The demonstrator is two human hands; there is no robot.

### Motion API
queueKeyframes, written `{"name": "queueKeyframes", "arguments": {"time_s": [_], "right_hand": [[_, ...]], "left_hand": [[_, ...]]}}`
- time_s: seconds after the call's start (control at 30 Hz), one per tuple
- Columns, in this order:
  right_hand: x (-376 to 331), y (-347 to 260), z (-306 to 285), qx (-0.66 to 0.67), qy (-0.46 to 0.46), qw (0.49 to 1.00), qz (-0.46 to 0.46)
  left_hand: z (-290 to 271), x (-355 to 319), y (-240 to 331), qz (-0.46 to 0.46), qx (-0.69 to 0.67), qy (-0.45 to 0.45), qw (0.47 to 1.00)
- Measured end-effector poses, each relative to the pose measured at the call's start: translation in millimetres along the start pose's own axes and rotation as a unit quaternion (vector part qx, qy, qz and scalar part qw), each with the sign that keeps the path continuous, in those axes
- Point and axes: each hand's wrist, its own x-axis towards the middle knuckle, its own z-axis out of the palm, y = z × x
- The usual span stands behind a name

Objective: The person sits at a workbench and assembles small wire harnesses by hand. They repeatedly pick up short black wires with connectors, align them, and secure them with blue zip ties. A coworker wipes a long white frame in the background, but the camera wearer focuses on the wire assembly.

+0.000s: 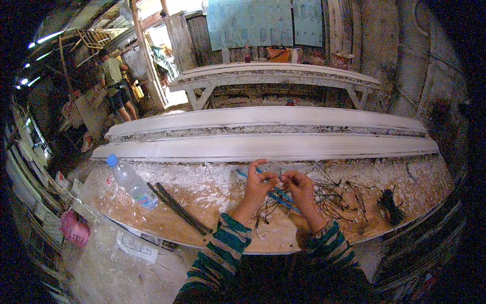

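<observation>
My left hand point(258, 186) and my right hand point(299, 190) meet above the near side of the white-spattered wooden table point(124, 202). Thumb and fingers of each are pinched together, their tips almost touching; whatever they pinch is too small to make out. The left index finger points up and away. Thin blue strips point(286, 202) show around and below the hands; I cannot tell whether they are held or lie on the table. Tangled thin dark wires or twigs point(349, 196) spread beneath and beyond my right hand. Farther right is a gathered dark bundle point(390, 207) of similar strands.
Two dark rods point(179, 209) and a clear bottle point(132, 183) with a blue cap lie at left. Long white moldings point(263, 147) run across behind my hands. Beyond stands a white bench point(278, 76). A pink basket point(75, 228) is at lower left; a person point(114, 81) stands far left.
</observation>
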Motion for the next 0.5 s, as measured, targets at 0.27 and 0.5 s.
{"name": "queueKeyframes", "arguments": {"time_s": [0.27,0.5], "right_hand": [[-0.8,2.5,-1.5,-0.061,0.009,0.998,-0.029],[0.6,-2.4,-1.2,-0.170,0.021,0.983,-0.069]], "left_hand": [[2.0,-3.6,5.3,0.006,0.025,0.015,1.000],[4.1,-6.6,8.6,0.079,0.159,0.003,0.984]]}}
